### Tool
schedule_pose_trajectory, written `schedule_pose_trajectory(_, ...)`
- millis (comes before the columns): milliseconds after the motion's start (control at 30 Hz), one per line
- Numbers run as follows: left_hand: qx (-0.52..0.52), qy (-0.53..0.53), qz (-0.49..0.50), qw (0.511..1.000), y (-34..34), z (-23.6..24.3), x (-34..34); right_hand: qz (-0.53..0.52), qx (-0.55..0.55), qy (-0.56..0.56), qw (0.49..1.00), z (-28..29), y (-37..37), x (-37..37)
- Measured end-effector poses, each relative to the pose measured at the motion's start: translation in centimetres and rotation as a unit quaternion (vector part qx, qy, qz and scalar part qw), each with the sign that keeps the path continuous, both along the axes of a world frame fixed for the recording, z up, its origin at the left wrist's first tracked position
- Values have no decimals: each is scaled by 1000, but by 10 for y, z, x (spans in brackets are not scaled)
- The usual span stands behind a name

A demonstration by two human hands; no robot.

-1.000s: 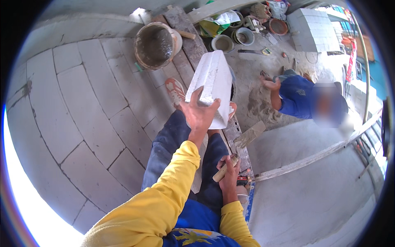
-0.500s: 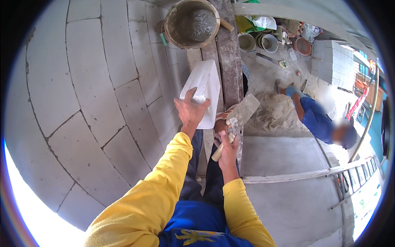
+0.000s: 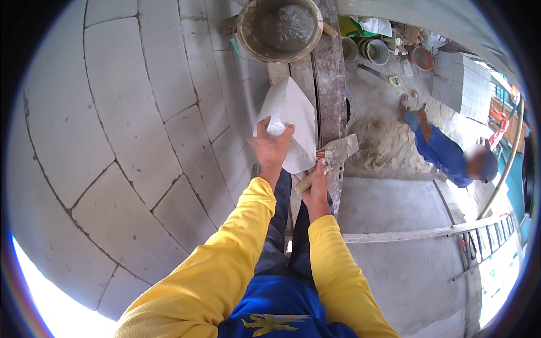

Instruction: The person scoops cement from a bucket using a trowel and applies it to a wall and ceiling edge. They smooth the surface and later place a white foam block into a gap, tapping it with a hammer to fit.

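Note:
A white lightweight concrete block (image 3: 303,121) is tilted in front of me, above the planks. My left hand (image 3: 271,147) grips it across its near left edge, thumb and fingers spread over the corner. In my right hand (image 3: 318,190) is a trowel (image 3: 341,149), its pale handle wrapped by the fingers. The trowel's wide, mortar-smeared blade points up and to the right, just beside the block's lower right corner. Part of the trowel's neck is hidden by my hand. Whether my right hand touches the block I cannot tell.
A block wall (image 3: 135,118) rises along my left. Ahead, a bucket (image 3: 243,35) of wet grey mortar stands on the planks (image 3: 329,84). Below right are a sand heap (image 3: 377,141), several buckets (image 3: 376,52) and a crouching person in blue (image 3: 442,155).
The block has turned, showing more of its broad right face. My right hand and the trowel have come up closer to its lower end. The whole view has shifted slightly.

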State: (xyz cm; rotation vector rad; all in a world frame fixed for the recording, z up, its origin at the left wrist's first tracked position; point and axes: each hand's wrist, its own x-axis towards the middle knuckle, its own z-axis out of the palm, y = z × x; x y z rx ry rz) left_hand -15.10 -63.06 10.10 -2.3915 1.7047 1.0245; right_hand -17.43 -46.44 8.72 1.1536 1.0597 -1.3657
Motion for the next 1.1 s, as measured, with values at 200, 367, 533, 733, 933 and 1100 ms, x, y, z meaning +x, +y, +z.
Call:
schedule_pose_trajectory(200, 51, 107, 148, 982, -21, 8, 13, -2, 31, 41, 999, 7, -31, -3)
schedule_pose_trajectory(367, 86, 174, 316, 929, -14, 3, 28, 81, 94, 127, 984, 12, -46, -30)
schedule_pose_trajectory(533, 157, 232, 476, 834, -5, 27, 12, 202, 161, 282, 924, 18, -74, -60)
schedule_pose_trajectory(733, 193, 281, 548, 764, 7, 11, -5, 226, 167, 353, 892, 19, -104, -91)
schedule_pose_trajectory(933, 299, 327, 544, 713, 0, -4, 18, 335, 189, 415, 824, -2, -109, -92)
schedule_pose_trajectory(1100, 377, 329, 419, 757, -31, -12, 93, 370, 216, 466, 774, -3, -138, -95)
